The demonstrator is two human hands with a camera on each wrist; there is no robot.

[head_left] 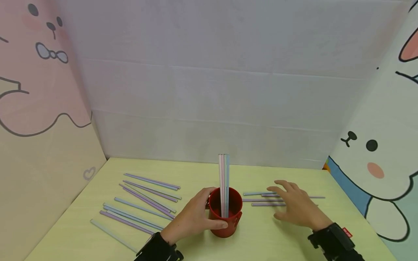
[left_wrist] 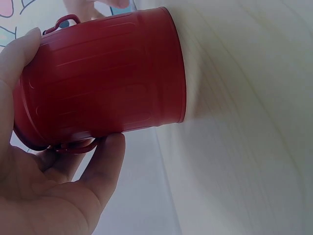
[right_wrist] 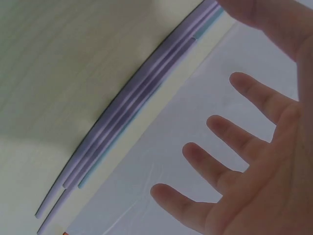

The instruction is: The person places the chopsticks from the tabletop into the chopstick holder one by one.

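Note:
My left hand (head_left: 197, 214) grips a small red bucket (head_left: 225, 232) with handles on its sides, thumb on the near side and fingers around the far left. In the left wrist view the ribbed bucket (left_wrist: 102, 78) lies between thumb and fingers. Several pastel straws (head_left: 224, 181), pink, white and blue, stand upright in it. My right hand (head_left: 297, 204), fingers spread and holding nothing, is over a small group of purple and blue straws (head_left: 266, 204) on the table. The right wrist view shows these straws (right_wrist: 132, 98) lying side by side, apart from the fingertips (right_wrist: 193, 152).
More purple, blue and pale straws (head_left: 140, 195) lie fanned out on the left of the pale yellow table (head_left: 196, 172). A whitish sheet (head_left: 212, 98) forms the back wall. Cartoon-printed panels (head_left: 42, 90) stand at both sides.

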